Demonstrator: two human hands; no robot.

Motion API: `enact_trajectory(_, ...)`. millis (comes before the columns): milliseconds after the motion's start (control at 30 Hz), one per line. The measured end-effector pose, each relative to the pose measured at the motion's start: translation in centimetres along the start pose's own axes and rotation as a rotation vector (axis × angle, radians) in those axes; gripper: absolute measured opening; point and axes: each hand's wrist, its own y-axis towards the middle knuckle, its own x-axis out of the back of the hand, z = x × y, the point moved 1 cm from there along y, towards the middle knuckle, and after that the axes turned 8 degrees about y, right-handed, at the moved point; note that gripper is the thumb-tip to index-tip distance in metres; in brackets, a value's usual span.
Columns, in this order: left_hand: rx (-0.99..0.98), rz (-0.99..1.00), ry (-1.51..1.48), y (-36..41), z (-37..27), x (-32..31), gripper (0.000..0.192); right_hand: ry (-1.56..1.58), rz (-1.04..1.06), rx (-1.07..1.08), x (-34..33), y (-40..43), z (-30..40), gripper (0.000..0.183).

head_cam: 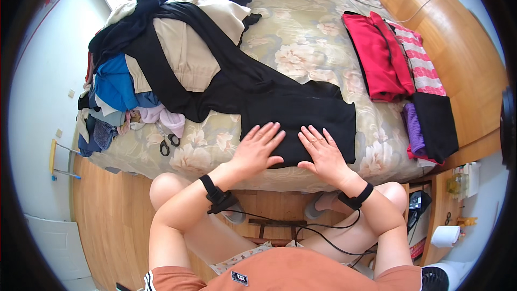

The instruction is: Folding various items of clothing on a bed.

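A black garment (299,109) lies on the bed's floral sheet (226,165), its near part laid out as a flat, roughly square shape. Its long narrow parts stretch towards the upper left over a beige garment (181,48). My left hand (260,147) rests palm down on the near left part of the black cloth, fingers spread. To its right, my right hand (323,151) also lies flat on the cloth with its fingers apart. Neither hand grips anything. Both wrists wear black straps with cables.
Heaped clothes, including a blue garment (115,83), cover the bed's left side. Black-handled scissors (169,144) lie beside them. At the right are a folded red garment (379,56), a pink striped cloth (424,60) and a folded black cloth (436,125) over a purple one (414,129).
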Motion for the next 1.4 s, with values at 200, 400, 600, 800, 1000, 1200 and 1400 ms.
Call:
enact_trajectory(200,0.221,0.054,0.170,-1.0,3.6,0.1,0.065,-0.049,0.040,-0.337,0.2,-0.5,-3.8,0.078)
enact_trajectory(400,0.230,0.045,0.369,-1.9,3.5,0.2,0.059,0.036,-0.487,-0.429,3.2,1.9,-11.0,0.026)
enact_trajectory(600,0.198,-0.012,0.360,-2.0,3.4,0.1,0.057,0.501,-0.483,-0.398,0.5,7.5,-15.4,0.023)
enact_trajectory(800,0.186,-0.040,0.352,-2.6,3.6,0.1,0.057,0.260,-0.505,-0.456,-1.6,9.4,-17.4,0.025)
enact_trajectory(1000,0.189,-0.054,0.305,-3.2,3.8,0.2,0.057,0.345,-0.536,-0.526,-1.7,9.5,-17.9,0.011)
enact_trajectory(1200,0.176,-0.061,0.290,-3.2,3.9,0.5,0.056,0.815,-0.681,-0.710,-1.6,8.6,-19.7,0.010)
enact_trajectory(1400,0.183,-0.055,0.286,-3.4,4.0,0.3,0.056,1.156,-0.651,-0.799,0.8,8.0,-17.6,0.013)
